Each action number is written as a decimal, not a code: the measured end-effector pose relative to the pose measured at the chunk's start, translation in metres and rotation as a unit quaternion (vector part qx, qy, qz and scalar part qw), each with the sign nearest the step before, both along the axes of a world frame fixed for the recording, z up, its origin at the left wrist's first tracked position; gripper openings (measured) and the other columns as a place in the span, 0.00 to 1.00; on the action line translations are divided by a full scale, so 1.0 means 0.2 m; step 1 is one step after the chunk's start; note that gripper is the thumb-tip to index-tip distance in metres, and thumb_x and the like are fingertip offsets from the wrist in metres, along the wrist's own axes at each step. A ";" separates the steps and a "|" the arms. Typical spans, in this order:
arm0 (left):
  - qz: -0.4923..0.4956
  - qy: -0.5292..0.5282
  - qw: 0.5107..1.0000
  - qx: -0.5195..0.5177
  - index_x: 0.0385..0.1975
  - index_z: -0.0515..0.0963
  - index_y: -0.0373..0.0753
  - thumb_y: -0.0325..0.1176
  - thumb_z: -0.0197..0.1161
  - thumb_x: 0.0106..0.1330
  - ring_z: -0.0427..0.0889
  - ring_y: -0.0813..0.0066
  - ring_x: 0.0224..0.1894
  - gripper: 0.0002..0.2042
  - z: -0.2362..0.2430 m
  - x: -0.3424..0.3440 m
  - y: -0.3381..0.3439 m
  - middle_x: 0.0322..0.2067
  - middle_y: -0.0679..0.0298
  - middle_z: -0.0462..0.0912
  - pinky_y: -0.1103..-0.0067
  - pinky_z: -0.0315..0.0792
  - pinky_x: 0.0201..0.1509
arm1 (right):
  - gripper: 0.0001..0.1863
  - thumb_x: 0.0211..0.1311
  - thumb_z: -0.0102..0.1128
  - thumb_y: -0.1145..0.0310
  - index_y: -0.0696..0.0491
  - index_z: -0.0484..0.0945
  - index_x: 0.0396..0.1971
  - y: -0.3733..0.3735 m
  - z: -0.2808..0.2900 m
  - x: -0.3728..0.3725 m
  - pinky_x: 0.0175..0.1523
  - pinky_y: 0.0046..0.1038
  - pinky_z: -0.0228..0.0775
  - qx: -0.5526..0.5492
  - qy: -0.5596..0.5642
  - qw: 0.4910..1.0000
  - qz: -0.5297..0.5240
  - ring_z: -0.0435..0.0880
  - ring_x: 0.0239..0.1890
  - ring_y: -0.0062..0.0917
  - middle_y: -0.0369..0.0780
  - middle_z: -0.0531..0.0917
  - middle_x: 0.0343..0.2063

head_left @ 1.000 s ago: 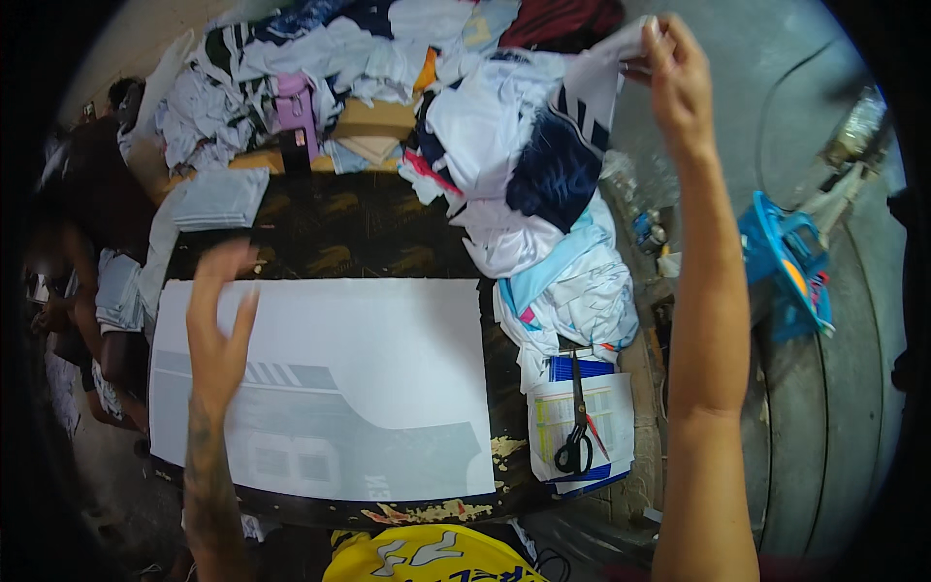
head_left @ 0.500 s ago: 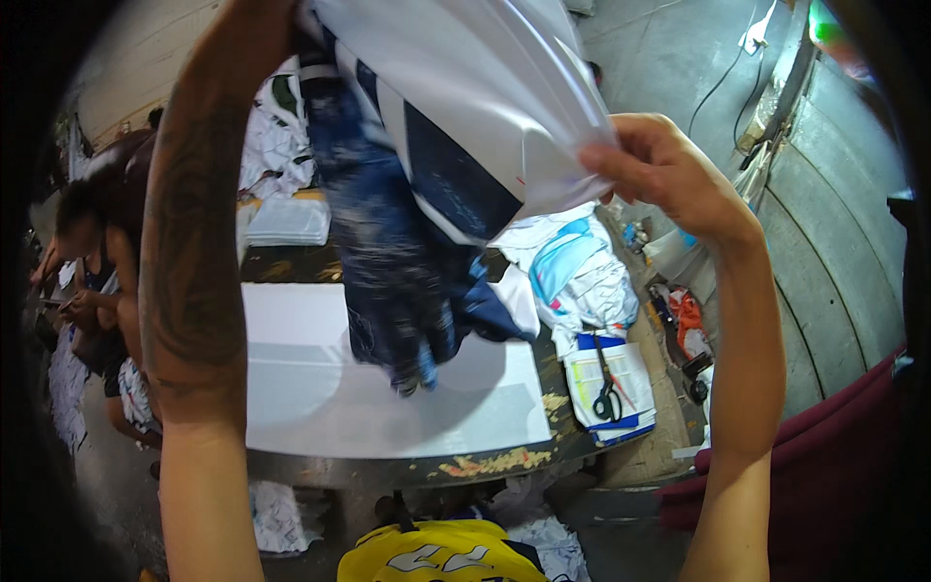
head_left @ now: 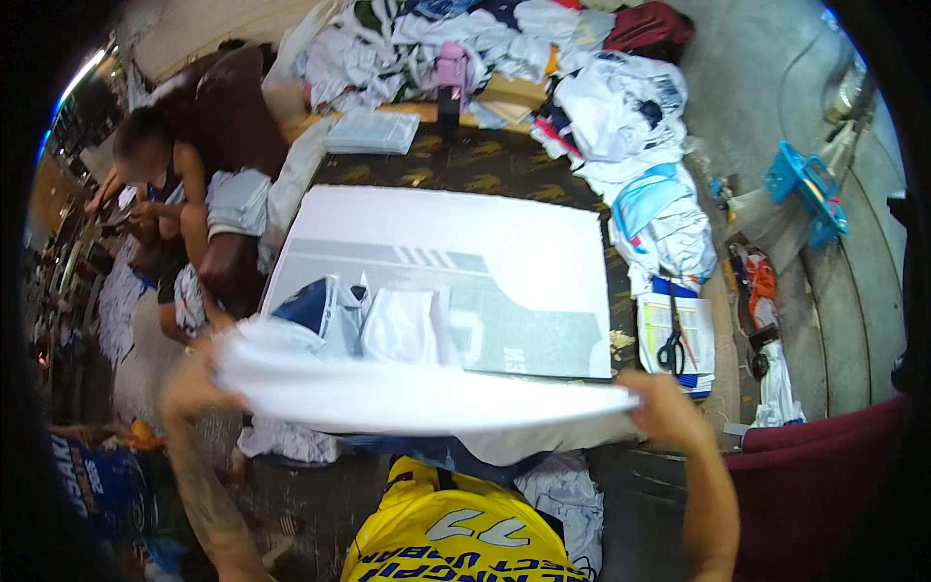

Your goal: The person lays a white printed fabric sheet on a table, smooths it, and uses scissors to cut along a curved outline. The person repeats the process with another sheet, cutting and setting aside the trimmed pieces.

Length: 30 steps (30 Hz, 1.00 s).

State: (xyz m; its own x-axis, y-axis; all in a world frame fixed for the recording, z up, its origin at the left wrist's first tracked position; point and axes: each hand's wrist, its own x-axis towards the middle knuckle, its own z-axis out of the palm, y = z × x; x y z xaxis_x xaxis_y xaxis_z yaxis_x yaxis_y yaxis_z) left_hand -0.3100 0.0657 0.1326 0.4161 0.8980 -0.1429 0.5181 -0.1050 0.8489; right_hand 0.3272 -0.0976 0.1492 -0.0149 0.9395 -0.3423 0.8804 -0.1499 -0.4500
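Note:
A white and navy garment (head_left: pixel 417 396) stretches between my two hands at the near edge of the table, its upper edge smeared by motion. My left hand (head_left: pixel 199 380) is closed on one end, somewhat blurred. The other end is pinched in my right hand (head_left: pixel 669 412). Behind the taut edge, folds of white and navy cloth (head_left: pixel 325 303) lie on a large pale rectangular sheet (head_left: pixel 533 233) with grey printed shapes. Part of the garment hangs down below the table edge, close to my yellow shirt (head_left: pixel 456 529).
Black scissors (head_left: pixel 669 351) rest on papers at the table's right. Heaped white clothes (head_left: pixel 616 107) line the far and right sides. A stack of clear-wrapped packets (head_left: pixel 373 132) lies at far left. Another person (head_left: pixel 160 179) sits to the left. A blue plastic basket (head_left: pixel 805 189) is at right.
Both hands have come down from high up, bringing the garment from hanging in front of me to stretched low over the table's near edge. My view has shifted, showing more of the far side.

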 end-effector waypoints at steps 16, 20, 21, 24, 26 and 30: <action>0.272 -0.053 0.958 -0.078 0.44 0.82 0.32 0.30 0.72 0.67 0.87 0.61 0.50 0.11 -0.72 -0.26 -0.03 0.47 0.52 0.87 0.69 0.77 0.54 | 0.12 0.47 0.67 0.86 0.60 0.85 0.34 0.06 -0.21 0.15 0.37 0.33 0.68 0.000 0.013 0.991 -0.130 0.76 0.29 0.33 0.43 0.77 0.27; 0.175 0.185 0.966 -0.032 0.49 0.84 0.34 0.27 0.73 0.65 0.85 0.64 0.51 0.14 -0.68 -0.27 0.10 0.47 0.52 0.86 0.72 0.75 0.59 | 0.08 0.49 0.67 0.84 0.61 0.83 0.31 0.13 -0.22 0.24 0.46 0.30 0.67 0.232 0.030 0.949 -0.213 0.76 0.37 0.31 0.43 0.75 0.32; 0.146 0.222 0.959 0.096 0.44 0.85 0.35 0.25 0.72 0.63 0.86 0.56 0.46 0.10 -0.66 -0.30 0.14 0.42 0.53 0.87 0.68 0.78 0.54 | 0.05 0.56 0.67 0.80 0.61 0.81 0.33 0.16 -0.22 0.25 0.51 0.28 0.67 0.265 0.090 0.935 -0.219 0.76 0.41 0.31 0.42 0.74 0.35; 0.120 0.162 0.960 0.193 0.38 0.82 0.32 0.24 0.64 0.54 0.85 0.52 0.42 0.12 -0.52 -0.42 0.39 0.36 0.51 0.84 0.65 0.77 0.51 | 0.08 0.75 0.61 0.71 0.61 0.79 0.40 0.33 -0.22 0.26 0.57 0.28 0.68 0.371 0.081 0.883 -0.277 0.78 0.46 0.27 0.40 0.77 0.38; 0.182 0.129 0.923 0.314 0.44 0.84 0.31 0.27 0.64 0.61 0.85 0.63 0.41 0.13 -0.41 -0.42 0.65 0.36 0.55 0.86 0.67 0.77 0.50 | 0.13 0.83 0.57 0.65 0.61 0.78 0.41 0.55 -0.21 0.28 0.55 0.26 0.71 0.477 0.074 0.797 -0.363 0.80 0.44 0.24 0.39 0.79 0.39; 0.417 0.049 0.874 0.245 0.61 0.80 0.28 0.51 0.63 0.79 0.87 0.65 0.45 0.28 -0.39 -0.26 1.37 0.51 0.50 0.87 0.70 0.78 0.54 | 0.18 0.85 0.56 0.60 0.62 0.78 0.40 1.13 -0.18 0.50 0.45 0.25 0.73 0.575 -0.011 0.748 -0.330 0.79 0.36 0.19 0.39 0.80 0.31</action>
